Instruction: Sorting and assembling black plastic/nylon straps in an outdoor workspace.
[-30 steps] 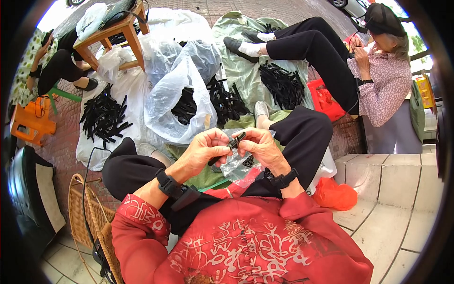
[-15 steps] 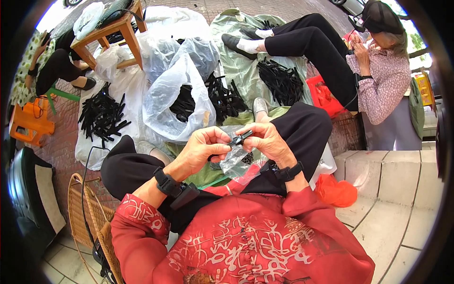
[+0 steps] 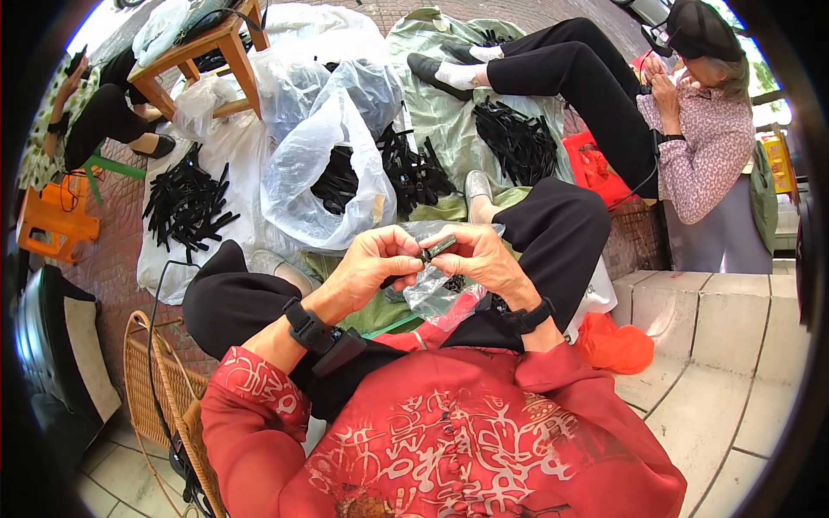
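Above my lap, my left hand [image 3: 373,266] and my right hand [image 3: 484,259] meet with fingertips closed in a pinch. Between them they grip a small dark strip-like piece [image 3: 441,246], its shiny end tilting up to the right. My fingers cover its lower part, so I cannot make out its exact kind. Just below the hands, a clear plastic bag [image 3: 436,302] lies across my lap with small dark bits in it. Beyond my hands, an open whitish plastic bag [image 3: 289,194] holds many black strips [image 3: 335,183].
Black strips are heaped on a white sheet [image 3: 186,203] at left and a green sheet [image 3: 515,142] ahead. A seated person [image 3: 695,155] works at right beside a red bag [image 3: 596,173]. A wooden stool [image 3: 237,73], an orange stool [image 3: 65,220] and tiled steps [image 3: 691,319] surround me.
My right fingers have shifted on the dark piece, which has turned a little so its end points more upward. My hands stay together over the lap.
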The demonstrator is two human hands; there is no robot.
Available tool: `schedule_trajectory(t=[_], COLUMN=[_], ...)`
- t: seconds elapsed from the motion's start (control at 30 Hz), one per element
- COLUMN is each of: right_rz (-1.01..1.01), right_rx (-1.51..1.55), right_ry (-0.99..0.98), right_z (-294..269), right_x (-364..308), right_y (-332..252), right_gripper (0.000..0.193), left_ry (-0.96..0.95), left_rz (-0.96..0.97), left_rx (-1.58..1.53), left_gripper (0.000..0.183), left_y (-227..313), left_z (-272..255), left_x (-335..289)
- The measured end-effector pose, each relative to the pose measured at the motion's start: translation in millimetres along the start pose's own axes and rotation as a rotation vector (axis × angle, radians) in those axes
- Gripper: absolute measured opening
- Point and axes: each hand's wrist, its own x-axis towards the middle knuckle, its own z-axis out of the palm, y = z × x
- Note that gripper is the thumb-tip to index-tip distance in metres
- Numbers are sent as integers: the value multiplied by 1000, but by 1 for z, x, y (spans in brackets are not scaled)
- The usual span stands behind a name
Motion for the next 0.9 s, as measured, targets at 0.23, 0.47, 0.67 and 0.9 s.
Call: schedule_trajectory(t=[0.23,0.47,0.67,0.9], right_rz=[-341,-260,-397,-501], right_rx=[179,74,-468,-851], right_ry=[115,211,306,339], right_z=[18,20,18,23], right_x=[3,-3,-2,1], right_y=[7,10,1,12], right_gripper=[19,19,21,20], left_ry=[-110,-46,167,182], left_rz=[32,40,214,38], left_rx=[-135,-57,287,452], left_gripper=[11,12,16,14], left_y=[6,2,-3,15], left_z=[2,3,6,12], left_x=[4,7,5,-1])
